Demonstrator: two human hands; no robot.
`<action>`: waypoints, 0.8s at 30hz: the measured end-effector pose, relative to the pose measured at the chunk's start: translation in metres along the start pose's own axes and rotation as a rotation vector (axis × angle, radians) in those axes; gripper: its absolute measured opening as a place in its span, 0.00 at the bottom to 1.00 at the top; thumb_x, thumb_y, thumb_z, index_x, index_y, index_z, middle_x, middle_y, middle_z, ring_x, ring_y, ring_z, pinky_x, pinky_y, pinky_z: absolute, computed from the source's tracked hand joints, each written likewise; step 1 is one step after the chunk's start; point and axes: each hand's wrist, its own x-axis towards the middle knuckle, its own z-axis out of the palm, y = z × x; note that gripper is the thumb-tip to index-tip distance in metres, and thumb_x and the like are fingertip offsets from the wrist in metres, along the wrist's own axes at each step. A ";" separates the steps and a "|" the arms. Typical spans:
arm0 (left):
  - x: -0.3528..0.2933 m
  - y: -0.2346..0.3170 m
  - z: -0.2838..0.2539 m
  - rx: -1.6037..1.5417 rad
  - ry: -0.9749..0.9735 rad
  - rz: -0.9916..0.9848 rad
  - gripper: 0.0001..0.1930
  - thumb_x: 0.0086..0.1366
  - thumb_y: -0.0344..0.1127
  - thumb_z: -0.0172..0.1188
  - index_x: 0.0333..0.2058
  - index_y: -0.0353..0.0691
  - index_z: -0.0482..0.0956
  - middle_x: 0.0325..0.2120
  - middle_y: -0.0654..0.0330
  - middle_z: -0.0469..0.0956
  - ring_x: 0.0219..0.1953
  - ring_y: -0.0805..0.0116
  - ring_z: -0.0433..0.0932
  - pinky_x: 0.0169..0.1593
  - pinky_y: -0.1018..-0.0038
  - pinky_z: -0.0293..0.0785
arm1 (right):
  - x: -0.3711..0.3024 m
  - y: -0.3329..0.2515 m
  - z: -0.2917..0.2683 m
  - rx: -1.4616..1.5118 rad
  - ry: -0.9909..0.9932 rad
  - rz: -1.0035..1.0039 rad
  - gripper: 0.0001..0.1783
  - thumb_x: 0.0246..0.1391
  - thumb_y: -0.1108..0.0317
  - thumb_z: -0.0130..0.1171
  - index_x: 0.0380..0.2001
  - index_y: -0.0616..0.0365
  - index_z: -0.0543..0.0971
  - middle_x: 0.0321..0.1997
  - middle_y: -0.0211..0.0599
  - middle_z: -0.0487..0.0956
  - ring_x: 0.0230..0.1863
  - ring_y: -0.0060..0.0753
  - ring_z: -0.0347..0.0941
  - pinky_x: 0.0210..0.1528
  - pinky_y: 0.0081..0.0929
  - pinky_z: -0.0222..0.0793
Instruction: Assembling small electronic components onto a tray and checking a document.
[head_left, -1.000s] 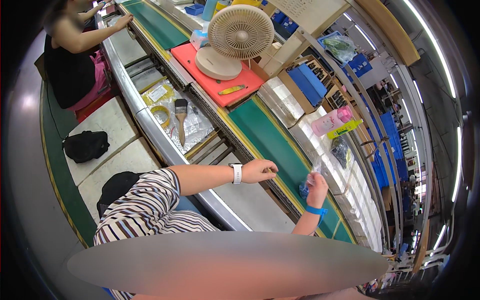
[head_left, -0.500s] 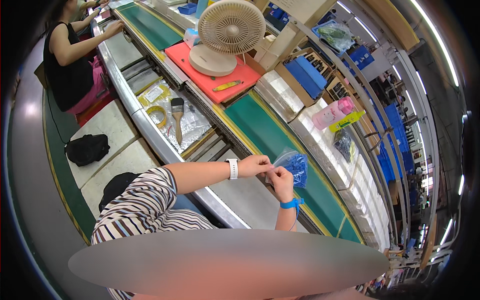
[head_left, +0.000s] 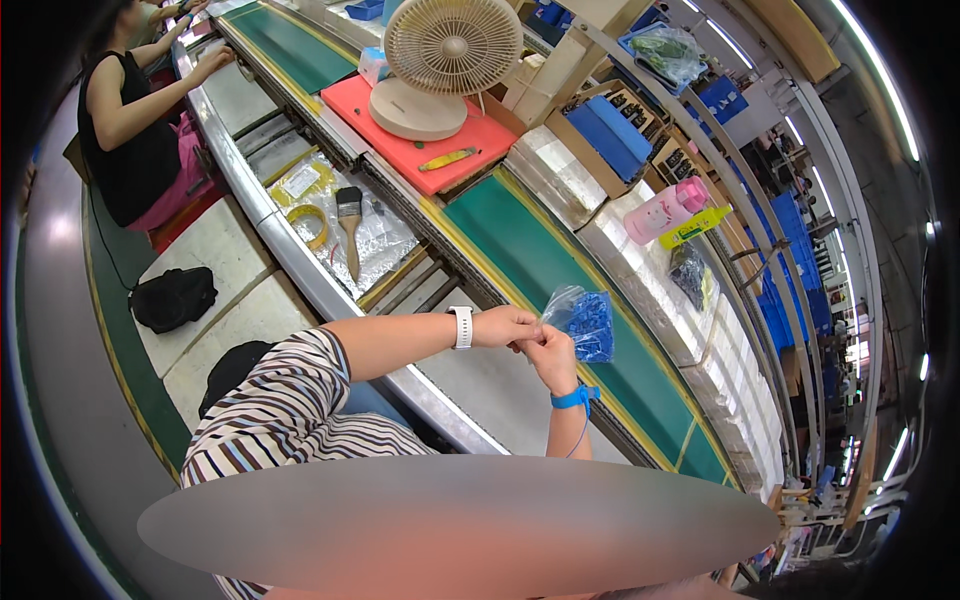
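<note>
A clear plastic bag [head_left: 590, 325] full of small blue pieces hangs just beyond my fingers, over the green conveyor belt [head_left: 520, 238]. My left hand [head_left: 503, 327], below a white wristwatch, pinches at the bag's gathered edge. Close against it, my right hand [head_left: 553, 358] has its fingers closed on the same edge, with a blue strap around that wrist. Both sets of fingertips touch each other, and what exactly lies between them is partly hidden. The blue pieces sit in the far part of the bag.
To the far left, a wooden-handled brush [head_left: 349, 225] and a yellow tape roll [head_left: 307, 228] lie on plastic. A fan [head_left: 417, 110] and a yellow cutter [head_left: 447, 160] rest on a red board [head_left: 440, 178]. Beyond the belt stands a pink bottle [head_left: 665, 212]. A co-worker [head_left: 130, 130] sits far left.
Both hands remain together at the bag's edge and have shifted slightly toward the left and away from me. The view has tilted a little, so the surroundings sit slightly differently.
</note>
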 end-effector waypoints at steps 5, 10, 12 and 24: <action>0.000 0.004 0.005 -0.086 -0.002 0.023 0.12 0.64 0.42 0.46 0.26 0.41 0.70 0.21 0.68 0.69 0.25 0.80 0.67 0.31 0.82 0.67 | -0.001 0.004 -0.009 0.176 -0.084 0.071 0.12 0.45 0.68 0.59 0.14 0.59 0.70 0.14 0.26 0.72 0.18 0.13 0.65 0.18 0.15 0.60; 0.001 0.001 0.006 -0.260 0.083 -0.051 0.11 0.64 0.41 0.45 0.28 0.42 0.71 0.23 0.68 0.71 0.25 0.79 0.70 0.33 0.82 0.69 | 0.004 0.007 -0.011 0.505 -0.142 0.072 0.15 0.50 0.66 0.57 0.13 0.54 0.67 0.11 0.21 0.65 0.13 0.11 0.57 0.14 0.12 0.48; 0.003 -0.001 0.005 -0.304 0.113 -0.073 0.11 0.64 0.40 0.44 0.29 0.43 0.72 0.23 0.68 0.72 0.25 0.79 0.71 0.34 0.81 0.70 | 0.004 0.005 -0.012 0.532 -0.135 0.093 0.16 0.52 0.66 0.55 0.13 0.54 0.67 0.11 0.21 0.65 0.12 0.10 0.56 0.13 0.12 0.47; 0.007 -0.004 0.003 -0.183 0.190 0.062 0.11 0.62 0.36 0.46 0.24 0.39 0.71 0.21 0.64 0.73 0.25 0.77 0.72 0.31 0.80 0.70 | 0.003 0.001 -0.002 0.659 0.221 0.062 0.16 0.53 0.66 0.52 0.13 0.54 0.68 0.12 0.23 0.66 0.12 0.11 0.55 0.12 0.12 0.46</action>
